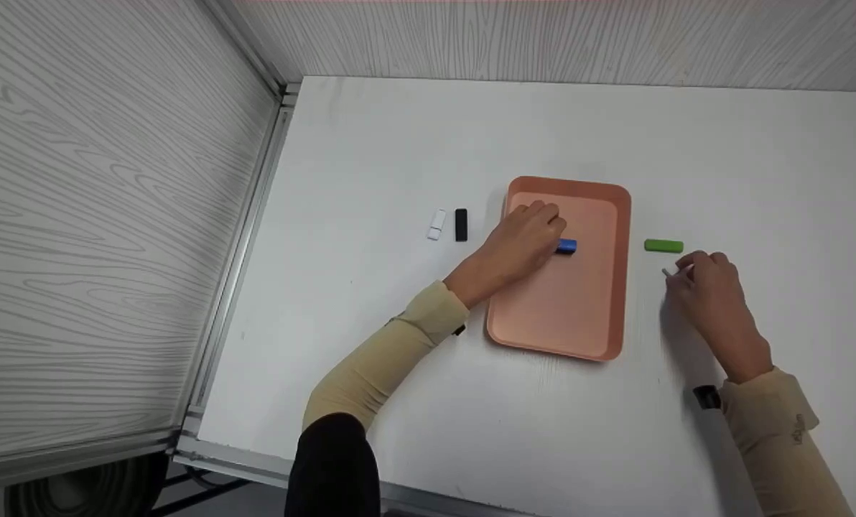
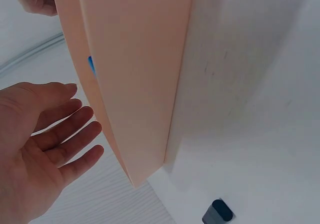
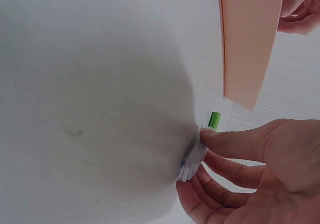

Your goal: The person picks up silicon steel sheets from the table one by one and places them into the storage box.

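Smooth rd-cornered tray; oblong blue pc lying inside, L hand hanging loosely open just beside. R hand pinching whitish pc off tray's rt edge, nr green pc.

Booth-like workstation, wider premises unclear, plain white tabletop, grey wood-grain panels, metal framing along the edges
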Demonstrator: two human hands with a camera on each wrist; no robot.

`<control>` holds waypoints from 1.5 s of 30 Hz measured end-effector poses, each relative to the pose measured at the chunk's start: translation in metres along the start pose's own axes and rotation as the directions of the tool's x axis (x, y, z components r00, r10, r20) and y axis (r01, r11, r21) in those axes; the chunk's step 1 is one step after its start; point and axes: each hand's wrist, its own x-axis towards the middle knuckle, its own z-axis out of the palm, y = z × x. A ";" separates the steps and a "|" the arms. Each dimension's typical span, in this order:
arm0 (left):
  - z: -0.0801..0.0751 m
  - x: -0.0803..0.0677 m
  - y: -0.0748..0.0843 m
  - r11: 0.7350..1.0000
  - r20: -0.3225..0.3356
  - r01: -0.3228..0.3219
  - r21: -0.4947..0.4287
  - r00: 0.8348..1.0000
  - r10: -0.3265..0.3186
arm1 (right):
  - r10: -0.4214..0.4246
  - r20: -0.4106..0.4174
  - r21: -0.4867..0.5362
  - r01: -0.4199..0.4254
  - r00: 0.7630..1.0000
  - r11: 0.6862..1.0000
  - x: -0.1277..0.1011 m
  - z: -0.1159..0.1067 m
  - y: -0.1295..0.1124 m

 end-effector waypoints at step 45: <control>-0.012 -0.023 -0.028 0.984 -0.076 0.145 -0.101 0.985 -0.153 | -0.224 -0.141 0.078 0.236 0.964 0.969 -0.011 -0.008 -0.051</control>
